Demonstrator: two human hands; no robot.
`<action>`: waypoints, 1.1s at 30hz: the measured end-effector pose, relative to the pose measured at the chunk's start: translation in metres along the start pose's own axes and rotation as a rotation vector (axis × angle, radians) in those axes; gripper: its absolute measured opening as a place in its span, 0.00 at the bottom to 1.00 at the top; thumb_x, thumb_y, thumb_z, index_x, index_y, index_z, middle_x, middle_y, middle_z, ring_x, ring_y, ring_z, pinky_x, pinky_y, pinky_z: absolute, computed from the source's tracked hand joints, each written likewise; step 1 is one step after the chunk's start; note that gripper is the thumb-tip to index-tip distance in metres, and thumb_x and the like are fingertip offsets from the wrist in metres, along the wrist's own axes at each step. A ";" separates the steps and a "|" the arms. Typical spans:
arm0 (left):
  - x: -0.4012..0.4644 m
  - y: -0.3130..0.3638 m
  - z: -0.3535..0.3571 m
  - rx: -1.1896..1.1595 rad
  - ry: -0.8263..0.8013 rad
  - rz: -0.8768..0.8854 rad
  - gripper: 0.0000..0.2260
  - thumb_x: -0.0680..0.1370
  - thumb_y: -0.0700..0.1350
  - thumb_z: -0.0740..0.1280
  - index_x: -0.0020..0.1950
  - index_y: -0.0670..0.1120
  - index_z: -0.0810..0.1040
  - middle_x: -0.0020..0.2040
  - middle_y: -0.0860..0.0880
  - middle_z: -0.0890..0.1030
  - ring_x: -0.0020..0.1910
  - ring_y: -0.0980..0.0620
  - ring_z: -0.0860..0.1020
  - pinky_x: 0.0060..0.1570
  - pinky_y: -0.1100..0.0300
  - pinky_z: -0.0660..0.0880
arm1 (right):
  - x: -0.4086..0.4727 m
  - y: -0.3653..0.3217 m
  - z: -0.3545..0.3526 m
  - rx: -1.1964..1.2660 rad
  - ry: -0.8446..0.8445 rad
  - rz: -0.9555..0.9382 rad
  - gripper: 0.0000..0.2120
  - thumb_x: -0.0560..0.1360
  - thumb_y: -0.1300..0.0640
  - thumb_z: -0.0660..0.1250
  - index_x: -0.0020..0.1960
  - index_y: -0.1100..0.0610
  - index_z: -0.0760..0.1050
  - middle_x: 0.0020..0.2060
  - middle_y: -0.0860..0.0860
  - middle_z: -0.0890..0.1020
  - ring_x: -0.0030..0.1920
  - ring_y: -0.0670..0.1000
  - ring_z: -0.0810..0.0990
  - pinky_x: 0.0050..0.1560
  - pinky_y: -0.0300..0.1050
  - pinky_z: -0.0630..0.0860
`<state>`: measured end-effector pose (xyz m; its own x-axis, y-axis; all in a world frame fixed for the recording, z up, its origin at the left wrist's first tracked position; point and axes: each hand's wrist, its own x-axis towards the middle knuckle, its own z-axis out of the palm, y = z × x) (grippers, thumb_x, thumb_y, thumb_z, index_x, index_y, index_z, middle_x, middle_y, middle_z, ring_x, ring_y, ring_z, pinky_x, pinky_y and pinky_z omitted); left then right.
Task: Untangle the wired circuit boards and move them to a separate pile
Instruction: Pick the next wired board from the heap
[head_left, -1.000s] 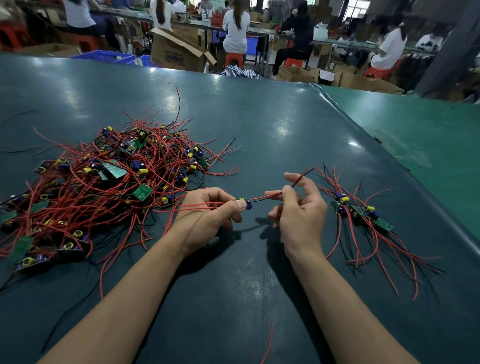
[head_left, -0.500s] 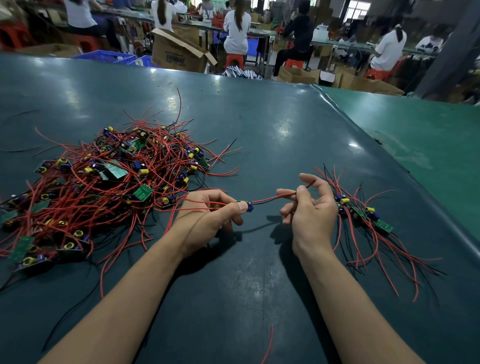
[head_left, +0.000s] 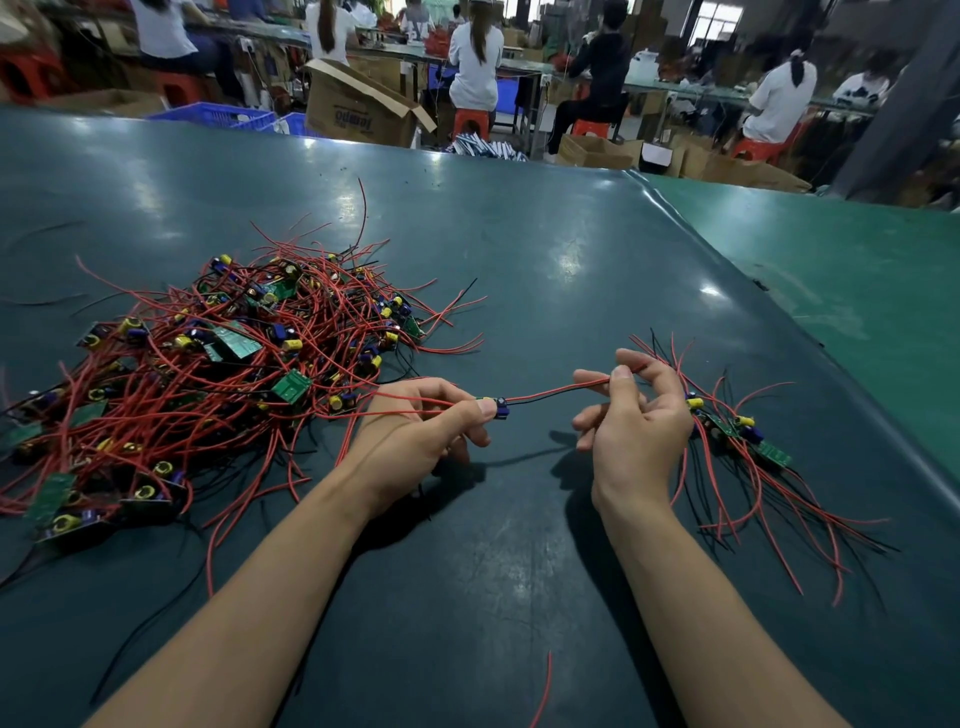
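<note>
Dark teal surface (head_left: 519, 249), glossy, with a brighter green surface (head_left: 857, 291) butting against it on our right. Behind both: seated workers at long benches, an open cardboard box (head_left: 358, 111), a blue crate (head_left: 213, 114), orange stools.

Item one: tangled pile (head_left: 218, 374) of green circuit boards with yellow and blue parts and red and black leads, on our left; its leads reach up to and under our left hand (head_left: 415, 441).

Item two: separate pile (head_left: 737, 441), small, a few boards with leads fanned toward us, lying just beyond and right of our right hand (head_left: 634, 426), which partly hides it.

Item three: one wired board (head_left: 498, 407), held above the surface between the two piles. Our left hand pinches it between thumb and forefinger, the other fingers curled beneath. Its red and black leads (head_left: 556, 391) run rightward to our right hand, which pinches them between thumb and forefinger, the remaining fingers loosely bent. Further red leads trail from our left hand back into the tangled pile.

Item four: loose red wire offcut (head_left: 543, 691) near the bottom edge, between our forearms.
</note>
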<state>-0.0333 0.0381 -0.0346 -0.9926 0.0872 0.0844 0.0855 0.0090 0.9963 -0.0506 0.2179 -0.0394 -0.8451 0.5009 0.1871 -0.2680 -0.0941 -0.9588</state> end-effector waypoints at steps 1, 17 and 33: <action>0.000 0.000 0.000 -0.010 0.008 0.002 0.07 0.73 0.46 0.74 0.36 0.48 0.81 0.33 0.46 0.83 0.27 0.53 0.75 0.28 0.67 0.69 | 0.000 0.000 0.000 0.017 -0.005 0.012 0.07 0.82 0.61 0.58 0.50 0.52 0.72 0.38 0.53 0.86 0.20 0.48 0.73 0.18 0.36 0.65; 0.003 -0.006 0.001 -0.022 0.044 0.037 0.05 0.74 0.43 0.73 0.38 0.47 0.81 0.32 0.47 0.82 0.25 0.53 0.74 0.27 0.67 0.70 | -0.003 -0.003 0.004 0.048 -0.231 0.251 0.09 0.78 0.57 0.68 0.43 0.59 0.82 0.33 0.50 0.83 0.23 0.46 0.74 0.21 0.36 0.67; 0.008 -0.007 0.002 -0.053 0.132 0.002 0.07 0.75 0.41 0.72 0.38 0.44 0.79 0.29 0.48 0.80 0.23 0.53 0.73 0.24 0.67 0.68 | -0.001 -0.005 0.003 0.176 0.077 0.130 0.12 0.82 0.57 0.62 0.43 0.58 0.79 0.33 0.50 0.84 0.20 0.45 0.71 0.18 0.36 0.66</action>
<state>-0.0413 0.0403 -0.0405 -0.9954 -0.0443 0.0845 0.0865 -0.0441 0.9953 -0.0504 0.2154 -0.0345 -0.8419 0.5380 0.0412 -0.2417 -0.3077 -0.9203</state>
